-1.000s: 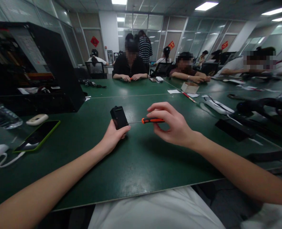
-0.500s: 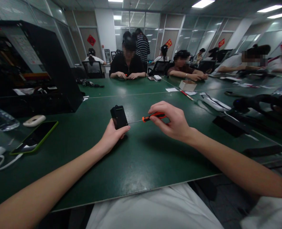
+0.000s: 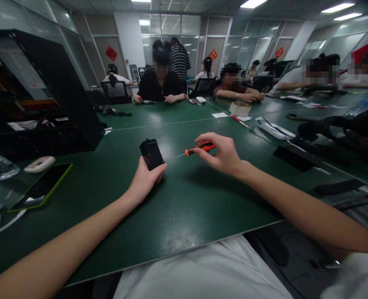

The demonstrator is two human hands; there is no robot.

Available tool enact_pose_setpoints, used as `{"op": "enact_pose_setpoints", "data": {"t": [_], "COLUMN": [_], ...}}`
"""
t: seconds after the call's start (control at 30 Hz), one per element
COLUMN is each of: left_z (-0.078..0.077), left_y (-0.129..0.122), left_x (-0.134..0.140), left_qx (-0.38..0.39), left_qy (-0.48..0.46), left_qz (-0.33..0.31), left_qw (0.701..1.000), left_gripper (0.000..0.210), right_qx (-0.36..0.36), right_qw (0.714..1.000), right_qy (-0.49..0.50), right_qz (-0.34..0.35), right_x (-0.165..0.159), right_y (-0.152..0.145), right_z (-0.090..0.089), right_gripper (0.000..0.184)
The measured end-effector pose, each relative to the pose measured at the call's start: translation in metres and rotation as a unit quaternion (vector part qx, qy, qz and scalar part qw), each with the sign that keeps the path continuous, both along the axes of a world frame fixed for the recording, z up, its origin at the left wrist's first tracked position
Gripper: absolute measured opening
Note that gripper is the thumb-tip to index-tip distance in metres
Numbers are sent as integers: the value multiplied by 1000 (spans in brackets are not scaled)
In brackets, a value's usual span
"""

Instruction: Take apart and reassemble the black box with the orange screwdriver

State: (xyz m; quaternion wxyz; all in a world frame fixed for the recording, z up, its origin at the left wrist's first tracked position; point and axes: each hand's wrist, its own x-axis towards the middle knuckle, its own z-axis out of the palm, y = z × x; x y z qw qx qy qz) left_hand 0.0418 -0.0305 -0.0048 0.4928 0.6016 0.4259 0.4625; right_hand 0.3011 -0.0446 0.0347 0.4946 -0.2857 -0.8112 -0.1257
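Note:
My left hand (image 3: pixel 145 178) is closed around the lower end of a small black box (image 3: pixel 152 154), tilted above the green table, with a small loop on its top. Between the thumb and fingers of my right hand (image 3: pixel 221 153) is a screwdriver (image 3: pixel 204 146) with an orange and black handle. Its thin metal shaft points left, and the tip meets the lower right edge of the box, near my left thumb. Whether a screw sits under the tip is too small to tell.
A black cabinet (image 3: pixel 43 91) stands at the left, with a green-edged phone (image 3: pixel 42 187) and a white case (image 3: pixel 40 164) before it. Ahead are a small open box (image 3: pixel 240 109) and a white power strip (image 3: pixel 276 131). A person in black (image 3: pixel 162 85) sits across the table (image 3: pixel 171 224).
The whole view has shifted slightly. Both hands keep their holds, with the screwdriver tip still at the box. Across the table, the person's hands have moved apart, one holding a tool.

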Motion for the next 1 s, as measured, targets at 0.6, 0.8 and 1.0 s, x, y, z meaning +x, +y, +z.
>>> {"op": "enact_pose_setpoints", "data": {"t": [0.6,0.8,1.0], "left_z": [0,2,1], "left_y": [1,1,1], "left_x": [-5,-4,-5], "left_qx": [36,26,38], "left_qy": [43,39,52], "left_qz": [-17,-17,-23], "left_qw": [998,999,998], "left_gripper": [47,47,47], "right_qx": [-100,-10,6], "right_qw": [973,997,999], "right_qy": [171,36,17], "right_qz": [120,62,33], "right_x": [-24,-13,-2], "right_y": [-14,-13,-8], "right_z": [-12,-6,-2], "right_gripper": [44,26,22]}}
